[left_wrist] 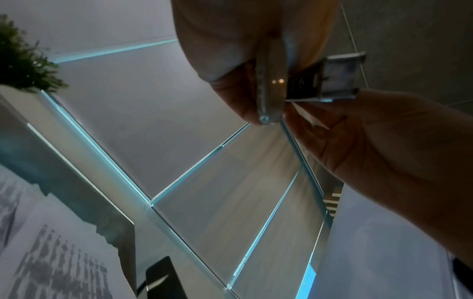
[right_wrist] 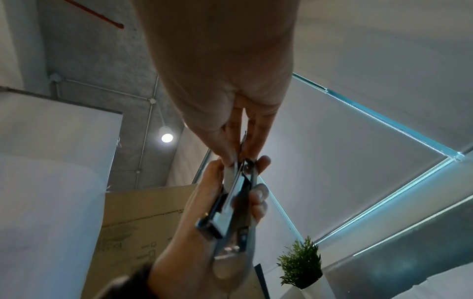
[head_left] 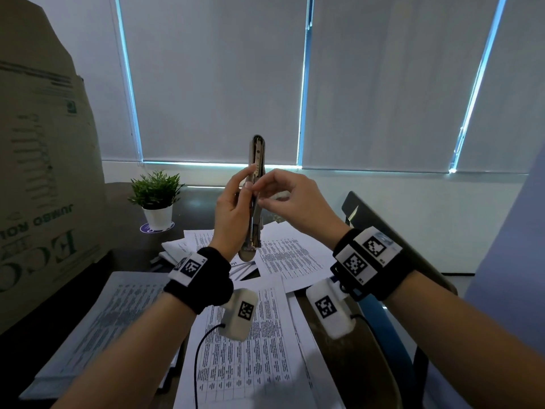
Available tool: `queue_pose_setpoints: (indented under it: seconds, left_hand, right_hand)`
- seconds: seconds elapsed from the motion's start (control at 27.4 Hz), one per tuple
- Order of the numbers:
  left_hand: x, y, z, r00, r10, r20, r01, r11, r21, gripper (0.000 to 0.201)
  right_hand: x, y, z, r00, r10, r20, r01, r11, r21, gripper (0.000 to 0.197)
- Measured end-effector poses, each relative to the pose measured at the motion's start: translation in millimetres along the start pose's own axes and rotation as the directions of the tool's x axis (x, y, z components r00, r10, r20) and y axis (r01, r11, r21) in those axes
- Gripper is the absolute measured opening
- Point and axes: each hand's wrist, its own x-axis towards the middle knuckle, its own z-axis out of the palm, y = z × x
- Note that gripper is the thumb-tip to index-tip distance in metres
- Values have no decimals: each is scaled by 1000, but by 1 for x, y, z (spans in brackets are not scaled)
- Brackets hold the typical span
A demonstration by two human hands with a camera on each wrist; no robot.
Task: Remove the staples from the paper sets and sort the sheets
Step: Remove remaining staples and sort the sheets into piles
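Stapler (head_left: 256, 184), metal, held upright in the air above the desk, well clear of the papers. Its top arm looks swung open, with the staple channel exposed; the right wrist view shows the metal rail (right_wrist: 230, 202) running between the two hands.

Left hand (head_left: 233, 214) wraps the stapler's lower body, fingers curled round it, thumb along one side. Right hand (head_left: 283, 199) pinches with thumb and forefinger at the channel about mid-length; what sits between the fingertips is too small to make out, possibly a staple or the rail edge. Its other fingers are loosely curled.

Printed sheets (head_left: 244, 349) lie spread on the desk (head_left: 132, 255) below, several overlapping, one stack (head_left: 97, 326) to the left. Whether any set is stapled cannot be told from here.

Step in hand, as I judge it: tending the tool, clearing or checking the channel, not pulling staples from paper. Next move likely calls for closing the arm, lowering the stapler, then finding a stapled corner among the sheets.

Room: large cardboard box (head_left: 38, 172) crowds the left edge; potted plant (head_left: 156, 199) stands behind the papers; a dark clipboard-like board (head_left: 392, 231) tilts at right. Open air around the raised hands; the desk surface itself is well covered with loose, overlapping paper edges.
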Motion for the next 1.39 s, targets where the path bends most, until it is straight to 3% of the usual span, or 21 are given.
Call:
queue_pose_setpoints:
  seconds: [0.11,0.26,0.33,0.37,0.4,0.44,0.48,0.51,0.55,0.58,0.62,0.73,0.77,0.84,0.95,1.02,1.1,1.13,1.21,1.28,1.39]
  left_hand:
    - [-1,-3,1,993,-118,-32,116,992,-58,29]
    - [-7,-7,-1,946,-322,-27,311,932,-188,29]
    - [-8,-6,-2,932,-363,17,357,907,-224,28]
    - [-10,-4,-1,923,-381,60,384,891,-244,29]
    - [-12,-2,1,914,-392,110,407,874,-266,29]
    - [-15,-1,4,902,-401,162,432,855,-287,30]
    - [-18,0,7,891,-409,198,452,843,-291,31]
    - [-20,-2,10,877,-430,214,477,833,-280,34]
    - [-23,-5,12,860,-463,216,508,821,-261,37]
    - [-26,-8,14,835,-507,212,548,801,-243,41]
    - [-26,-13,14,805,-556,206,592,773,-229,43]
    - [-29,-26,11,707,-677,203,707,674,-215,40]
    - [-30,-32,8,681,-701,210,732,646,-217,36]
    - [-31,-38,1,646,-737,199,763,612,-208,31]
    - [-35,-49,-14,676,-730,102,734,655,-179,27]
    - [-38,-58,-19,725,-688,20,687,722,-89,29]
    - [-38,-68,-19,769,-637,-58,639,763,97,31]
    - [-39,-70,-18,770,-633,-82,637,754,162,32]
    - [-42,-74,-17,730,-682,-42,679,716,163,31]
    - [-44,-81,-25,652,-758,20,745,644,174,21]
    - [-48,-85,-62,516,-851,-99,851,496,174,21]
  right_hand:
    - [-5,2,1,998,-31,58,39,989,-143,24]
    - [-6,8,-8,977,8,213,21,991,-133,21]
    - [-1,16,-8,994,16,105,-2,991,-136,18]
    - [4,25,-8,995,93,-40,-97,991,-89,19]
    - [9,31,-7,953,256,-162,-250,967,53,26]
    - [11,34,-5,871,468,-151,-415,863,287,36]
    - [13,37,-4,786,618,-1,-527,670,523,44]
    - [13,39,-3,730,660,178,-588,474,656,46]
    - [12,41,-3,707,647,287,-610,351,710,47]
    - [9,42,-2,709,631,316,-605,312,733,45]
    - [7,43,0,728,617,300,-585,331,740,44]
    - [-6,47,7,822,528,214,-526,561,638,41]
    - [-12,50,7,851,464,247,-515,646,563,39]
    - [-25,52,2,847,383,369,-520,741,425,29]
    - [-34,60,-5,773,469,427,-626,669,399,36]
    - [-42,62,4,631,644,433,-774,485,407,30]
    - [-52,61,27,484,650,585,-874,385,296,47]
    - [-56,62,42,445,622,644,-892,369,260,49]
    - [-62,67,71,432,603,671,-902,292,319,39]
    - [-66,75,90,441,633,636,-886,192,422,25]
    - [-84,98,103,408,706,578,-837,37,545,16]
